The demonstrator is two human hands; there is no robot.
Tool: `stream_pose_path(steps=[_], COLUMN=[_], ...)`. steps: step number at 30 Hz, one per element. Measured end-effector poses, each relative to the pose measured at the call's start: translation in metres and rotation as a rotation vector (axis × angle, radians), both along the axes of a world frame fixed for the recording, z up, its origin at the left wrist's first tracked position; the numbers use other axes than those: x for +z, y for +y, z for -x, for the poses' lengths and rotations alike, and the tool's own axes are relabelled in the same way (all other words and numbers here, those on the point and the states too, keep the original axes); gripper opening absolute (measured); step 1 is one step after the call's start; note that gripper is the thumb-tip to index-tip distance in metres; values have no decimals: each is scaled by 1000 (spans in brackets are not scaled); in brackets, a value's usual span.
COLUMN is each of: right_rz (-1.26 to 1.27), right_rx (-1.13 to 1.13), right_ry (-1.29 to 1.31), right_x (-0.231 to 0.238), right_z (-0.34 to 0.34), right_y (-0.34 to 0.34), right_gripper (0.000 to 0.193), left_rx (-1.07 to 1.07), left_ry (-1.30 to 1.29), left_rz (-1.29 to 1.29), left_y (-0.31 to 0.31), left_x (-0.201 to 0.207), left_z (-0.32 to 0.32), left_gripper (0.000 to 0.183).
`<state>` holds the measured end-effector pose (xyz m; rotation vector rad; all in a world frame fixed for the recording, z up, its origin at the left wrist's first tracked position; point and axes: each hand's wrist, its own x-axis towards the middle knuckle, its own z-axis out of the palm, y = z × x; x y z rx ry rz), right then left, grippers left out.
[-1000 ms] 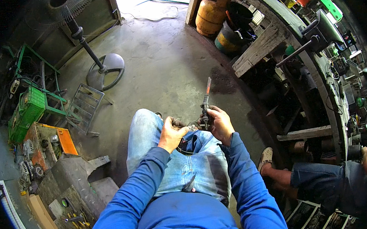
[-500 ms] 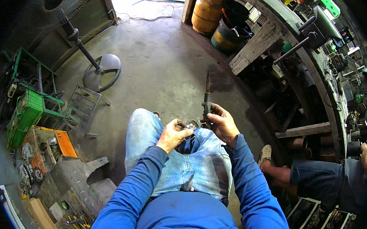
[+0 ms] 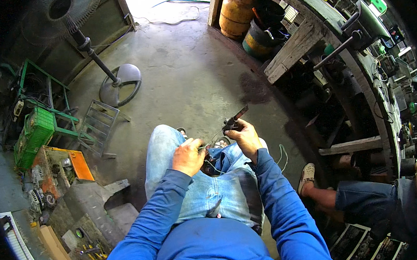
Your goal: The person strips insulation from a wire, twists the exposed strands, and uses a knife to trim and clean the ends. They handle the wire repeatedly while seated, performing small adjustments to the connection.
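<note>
My right hand [image 3: 246,139], in front of my right knee, is closed on a dark-handled tool [image 3: 230,123] with a long brownish metal end, like a soldering iron, pointing away and slanting right. My left hand [image 3: 187,156] is closed beside it over my lap. A thin pale-green cord [image 3: 215,138] stretches from its fingertips towards the tool. More of this cord hangs in a loop [image 3: 283,156] beside my right thigh. Between my knees lies something dark that I cannot make out.
A pedestal fan [image 3: 101,60], a metal rack [image 3: 98,125] and a green crate [image 3: 35,135] stand left. Parts and tools lie nearer. On the right are a workbench [image 3: 354,71], an orange gas cylinder [image 3: 235,17], buckets [image 3: 262,37] and another person's leg [image 3: 363,197].
The tool has tipped from nearly upright to a slant up and right. My left hand has shifted slightly left, and the cord now shows between my hands and beside my right thigh.
</note>
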<state>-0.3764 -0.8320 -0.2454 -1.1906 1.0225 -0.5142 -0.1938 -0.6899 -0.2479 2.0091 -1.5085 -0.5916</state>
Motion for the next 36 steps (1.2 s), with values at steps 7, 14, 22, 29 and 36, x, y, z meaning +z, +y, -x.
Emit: stream_pose_path(steps=[7, 14, 22, 29, 36], right_rz=[-216, -806, -903, -299, 357], right_rx=[-139, 112, 143, 611, 683], right_ry=[-213, -272, -307, 35, 636], right_x=[-42, -74, -67, -17, 37], right_z=[-17, -10, -10, 2, 5], right_y=[21, 39, 44, 46, 48], right_gripper=[28, 23, 34, 59, 49], left_rx=[-126, 60, 164, 161, 87], left_ry=[378, 565, 501, 314, 449], left_rz=[2, 39, 118, 41, 20], left_y=[1, -5, -5, -6, -8], left_x=[15, -13, -42, -25, -17], left_z=[-16, -24, -17, -16, -12], left_gripper=[20, 22, 25, 32, 33])
